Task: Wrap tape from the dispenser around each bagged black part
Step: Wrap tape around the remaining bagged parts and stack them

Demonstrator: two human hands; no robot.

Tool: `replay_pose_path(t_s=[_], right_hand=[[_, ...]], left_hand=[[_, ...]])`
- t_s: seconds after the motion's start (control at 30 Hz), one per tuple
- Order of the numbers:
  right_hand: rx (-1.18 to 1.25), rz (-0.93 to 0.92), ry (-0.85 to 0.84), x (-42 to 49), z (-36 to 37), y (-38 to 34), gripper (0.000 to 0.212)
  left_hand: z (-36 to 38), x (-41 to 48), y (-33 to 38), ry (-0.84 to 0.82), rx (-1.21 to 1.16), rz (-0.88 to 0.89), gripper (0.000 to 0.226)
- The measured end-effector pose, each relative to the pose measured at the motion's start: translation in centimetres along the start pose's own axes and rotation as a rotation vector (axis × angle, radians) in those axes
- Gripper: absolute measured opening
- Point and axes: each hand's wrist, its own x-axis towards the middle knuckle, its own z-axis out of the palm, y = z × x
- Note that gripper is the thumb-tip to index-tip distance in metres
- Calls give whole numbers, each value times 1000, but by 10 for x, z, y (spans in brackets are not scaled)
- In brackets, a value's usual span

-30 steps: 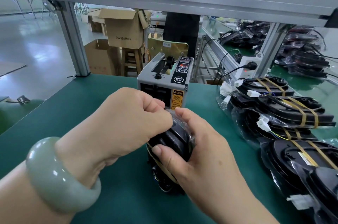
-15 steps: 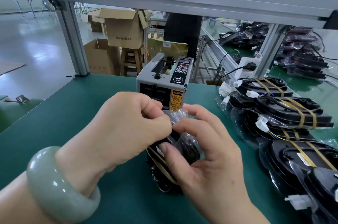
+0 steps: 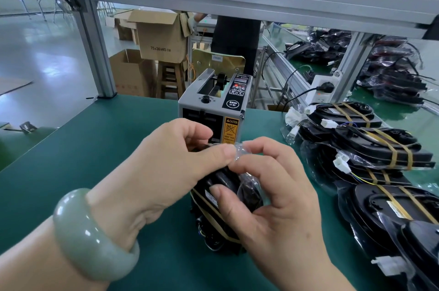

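A black part in a clear plastic bag (image 3: 228,184) stands on edge on the green table (image 3: 95,143), with tan tape bands across its lower half. My left hand (image 3: 166,165) pinches the loose top of the bag between thumb and fingers. My right hand (image 3: 268,195) pinches the same bag top from the right, and its thumb presses on the part's face. Just behind the hands stands the grey tape dispenser (image 3: 213,105), its front slot partly hidden by my left fingers.
Several taped black parts (image 3: 370,148) lie stacked along the table's right side, white connectors sticking out. A power strip (image 3: 320,89) sits behind them by an aluminium post. Cardboard boxes (image 3: 161,36) and a person in black stand beyond the table.
Both hands have let go of the part's body and moved up to the bag's loose top, which now sticks up between the fingertips. The part stays standing on the table.
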Motion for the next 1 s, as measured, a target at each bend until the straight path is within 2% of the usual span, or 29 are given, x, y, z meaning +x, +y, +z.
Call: replay_pose_path(t_s=[0.13,0.2,0.23,0.3,0.37,0.43,0.5,0.6,0.67,0.7,0.77,0.87,0.93,0.97,1.0], right_hand=[[4,26,9,-1,1,0,23],[25,49,14,-2,1,0,27],[37,60,17,-2,2,1,28],[51,93,26,-1,2,1,32],[56,137,24,1,1,0,36],[68,169,1,2,0,0,39],[121,235,-46,-2,-5,1,59],[160,348,-130,-15,-19,7,110],[142,442,-207,-24,-23,11,119],[147,480,-260,-27,-22,14,113],[180,501,-332,-32,-15,17,83],[158,396,-320,-23,-13,15,47],[94,345,-325,-13,-17,10,39],[25,319,-335,-7,-21,9,38],[-65,286,-349,0,-25,7,35]], left_hand=[[3,3,-4,-63,-124,-2,6],[1,4,-6,-71,-143,6,26],[0,4,-5,-71,-150,12,25],[0,2,-3,-91,-75,78,10],[-2,2,-5,-103,52,160,32],[-3,3,-4,-97,87,177,45],[-4,5,-2,-104,73,173,52],[-2,8,-4,-115,34,162,41],[1,10,-7,-114,-42,128,26],[3,12,-8,-93,-78,98,20],[4,16,-12,-21,-146,41,14],[0,22,-16,24,-141,43,19],[-10,23,-19,37,-57,90,12],[-15,20,-17,28,-19,133,15],[-23,17,-18,8,31,209,27]])
